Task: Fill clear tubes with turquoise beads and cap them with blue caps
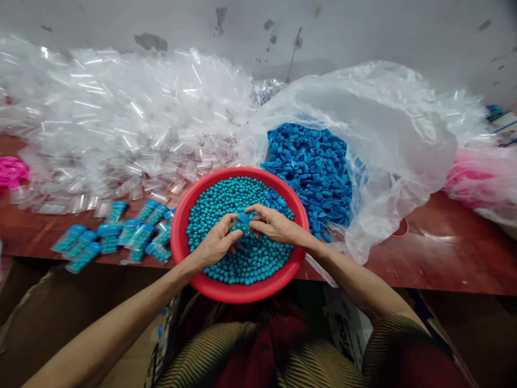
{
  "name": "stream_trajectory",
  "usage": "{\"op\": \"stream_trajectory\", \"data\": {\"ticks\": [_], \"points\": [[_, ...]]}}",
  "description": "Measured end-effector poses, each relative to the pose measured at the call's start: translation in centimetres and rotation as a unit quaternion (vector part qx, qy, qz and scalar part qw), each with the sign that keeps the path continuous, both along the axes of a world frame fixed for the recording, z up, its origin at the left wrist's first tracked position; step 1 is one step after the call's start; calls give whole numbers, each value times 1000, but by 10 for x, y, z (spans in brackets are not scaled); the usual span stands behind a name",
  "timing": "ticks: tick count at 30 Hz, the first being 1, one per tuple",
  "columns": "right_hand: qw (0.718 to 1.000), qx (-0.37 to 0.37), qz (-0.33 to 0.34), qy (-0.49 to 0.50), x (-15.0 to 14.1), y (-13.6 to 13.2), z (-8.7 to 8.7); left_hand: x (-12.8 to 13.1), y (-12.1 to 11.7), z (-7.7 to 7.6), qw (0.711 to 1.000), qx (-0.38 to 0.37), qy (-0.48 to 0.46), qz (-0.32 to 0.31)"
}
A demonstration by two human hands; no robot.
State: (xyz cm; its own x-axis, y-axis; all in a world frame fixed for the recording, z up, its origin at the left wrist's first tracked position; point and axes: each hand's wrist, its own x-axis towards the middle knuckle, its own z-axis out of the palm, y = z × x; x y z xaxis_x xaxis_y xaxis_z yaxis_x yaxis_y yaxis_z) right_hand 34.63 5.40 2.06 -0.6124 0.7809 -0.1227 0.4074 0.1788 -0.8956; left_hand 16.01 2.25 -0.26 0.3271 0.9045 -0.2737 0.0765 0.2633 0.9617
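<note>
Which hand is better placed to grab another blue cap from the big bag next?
Probably the right hand: it's nearer the plastic bag of blue caps. The left hand is farther away, over the red bowl.

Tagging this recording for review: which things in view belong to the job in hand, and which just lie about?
Likely in the job: red basin, turquoise beads, blue caps, clear plastic containers, bead-filled containers.
Apparently just lying about: bright pink pieces, bagged pink pieces.

Left hand (218, 241) faces right hand (273, 223), both seemingly pinching.
</note>
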Motion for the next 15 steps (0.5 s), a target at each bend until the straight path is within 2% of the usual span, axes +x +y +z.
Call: {"op": "stream_trajectory", "data": {"ticks": [2, 5, 10, 15], "points": [[999, -4, -41, 29, -3, -4, -4, 0, 0, -1, 1000, -1, -1, 5], [995, 44, -91, 17, -6, -11, -6, 0, 0, -1, 1000, -2, -6, 8], [994, 74, -85, 5, -4, -14, -4, -2, 0, 3, 1000, -2, -6, -26], [992, 36, -106, 51, -4, -12, -6, -2, -3, 8, 999, 6, -32, -28]]}}
